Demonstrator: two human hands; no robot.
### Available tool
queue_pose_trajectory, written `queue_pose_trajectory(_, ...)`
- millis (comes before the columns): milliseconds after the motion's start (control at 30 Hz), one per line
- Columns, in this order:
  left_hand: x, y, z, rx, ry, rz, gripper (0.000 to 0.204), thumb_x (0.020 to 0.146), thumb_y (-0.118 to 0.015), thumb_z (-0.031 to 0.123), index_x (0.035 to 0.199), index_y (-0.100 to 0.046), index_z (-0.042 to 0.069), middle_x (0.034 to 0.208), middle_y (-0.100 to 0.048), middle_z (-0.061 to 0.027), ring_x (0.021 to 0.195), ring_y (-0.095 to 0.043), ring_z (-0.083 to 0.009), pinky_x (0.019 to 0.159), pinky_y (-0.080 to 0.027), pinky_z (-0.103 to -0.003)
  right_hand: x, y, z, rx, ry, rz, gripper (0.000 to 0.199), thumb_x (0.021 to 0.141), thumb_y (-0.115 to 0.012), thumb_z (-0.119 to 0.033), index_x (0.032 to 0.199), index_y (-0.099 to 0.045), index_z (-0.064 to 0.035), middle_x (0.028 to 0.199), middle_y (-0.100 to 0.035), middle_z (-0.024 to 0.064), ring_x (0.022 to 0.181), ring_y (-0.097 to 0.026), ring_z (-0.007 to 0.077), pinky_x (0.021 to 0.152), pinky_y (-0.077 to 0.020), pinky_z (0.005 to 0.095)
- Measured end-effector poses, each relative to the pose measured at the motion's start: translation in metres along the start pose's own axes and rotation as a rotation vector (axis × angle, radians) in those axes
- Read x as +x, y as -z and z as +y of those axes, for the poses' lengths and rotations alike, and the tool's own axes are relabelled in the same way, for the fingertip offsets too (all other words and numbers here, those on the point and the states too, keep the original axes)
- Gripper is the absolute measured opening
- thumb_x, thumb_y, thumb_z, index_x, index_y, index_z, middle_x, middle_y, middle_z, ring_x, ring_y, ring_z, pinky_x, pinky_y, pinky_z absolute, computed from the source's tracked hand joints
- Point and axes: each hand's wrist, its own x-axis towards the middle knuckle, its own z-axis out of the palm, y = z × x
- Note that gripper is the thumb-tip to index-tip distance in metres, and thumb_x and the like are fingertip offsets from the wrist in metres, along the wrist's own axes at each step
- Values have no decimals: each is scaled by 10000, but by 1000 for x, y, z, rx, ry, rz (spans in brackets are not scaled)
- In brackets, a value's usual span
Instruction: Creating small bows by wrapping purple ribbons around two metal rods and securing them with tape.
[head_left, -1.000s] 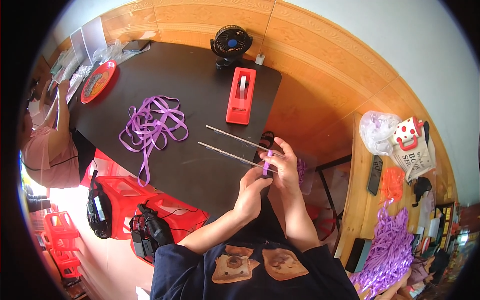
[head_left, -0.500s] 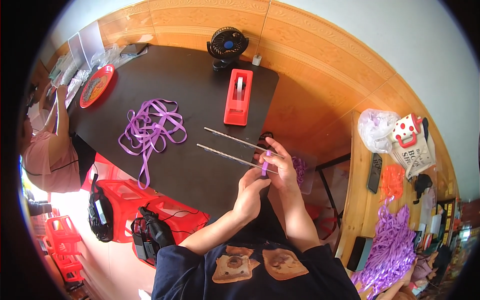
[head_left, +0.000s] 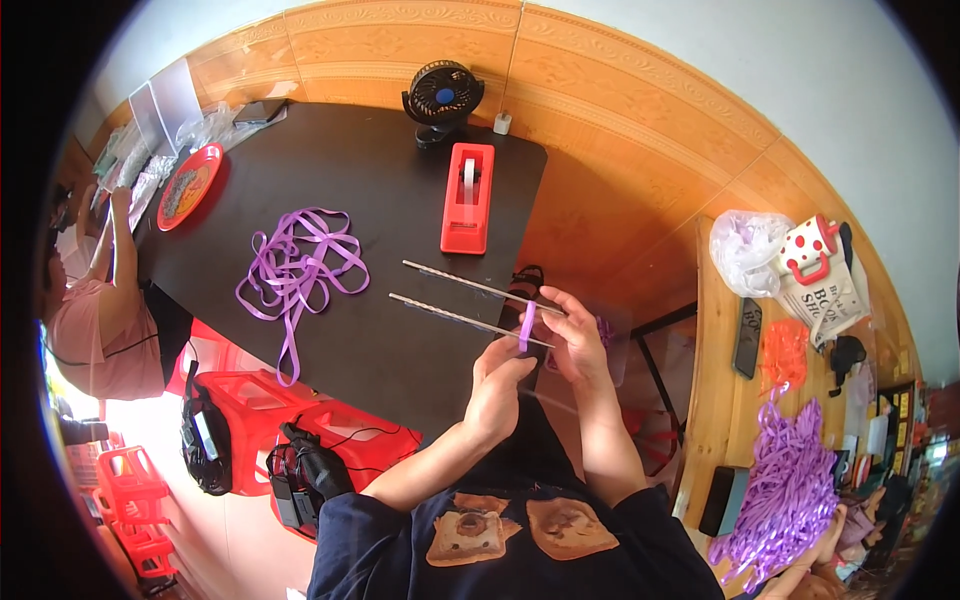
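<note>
Two thin metal rods (head_left: 455, 318) with spiral-looking shafts stretch side by side over the dark table, their near ends reaching past its right edge. A purple ribbon (head_left: 527, 326) is looped across both rods near those ends. Just below the loop, my left hand (head_left: 494, 392) is closed, thumb and fingers pinched at the ribbon's lower end. On the loop's other side, my right hand (head_left: 578, 338) has bent fingers gripping at the ribbon and the rods' ends; its fingertips are partly hidden. A loose tangle of purple ribbon (head_left: 300, 262) lies on the table to the left.
On the dark table (head_left: 375, 370) stand a red tape dispenser (head_left: 466, 200), a black fan (head_left: 443, 98) and a red plate (head_left: 190, 187). Red stools (head_left: 250, 400) hold black bags. A wooden bench (head_left: 715, 420) at right carries piled purple ribbon (head_left: 780, 490). Another person (head_left: 105, 320) sits far left.
My right hand has turned slightly, its raised finger coming down closer to the rods. The ribbon loop has shifted slightly left with the hands; the view has tilted a little.
</note>
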Motion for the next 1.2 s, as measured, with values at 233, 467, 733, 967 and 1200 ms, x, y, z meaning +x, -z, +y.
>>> queue_pose_trajectory(233,-2,-2,2,42,4,25,284,844,-514,8,1125,-548,-6,1060,-585,-78,975,-553,-154,864,-421,-312,-11,15,1,-32,77,53,388,846,-620,-8,1219,-515,10,1001,-660,116,959,-637,200,844,-473,284)
queue_pose_trajectory(467,2,9,-5,25,15,2,285,846,-527,10,1130,-551,9,1086,-584,-79,1006,-542,-159,867,-422,-311,-19,6,-21,-905,594,33,377,740,-650,25,1110,-631,-44,1229,-564,112,1132,-529,248,963,-419,359)
queue_pose_trajectory(733,1,8,-6,15,26,11,270,849,-529,3,1117,-556,12,1086,-583,-78,1005,-540,-153,861,-424,-308,-9,2,-39,-1361,771,-74,121,742,-688,-18,843,-624,-40,1272,-533,147,1133,-487,318,940,-405,408)
queue_pose_trajectory(967,1,9,-5,21,26,-5,274,846,-525,-9,1117,-558,16,1093,-585,-82,1006,-542,-151,860,-426,-302,-22,-12,-49,-1481,677,-128,145,747,-701,-57,806,-568,-58,1296,-516,150,1128,-486,335,934,-388,425)
queue_pose_trajectory(1200,3,12,-10,-2,36,17,276,844,-529,-13,1116,-564,17,1114,-586,-83,1049,-544,-160,859,-432,-311,-17,6,-34,-1237,498,-78,109,785,-707,-100,835,-636,-35,1179,-583,157,1090,-512,320,886,-408,407)
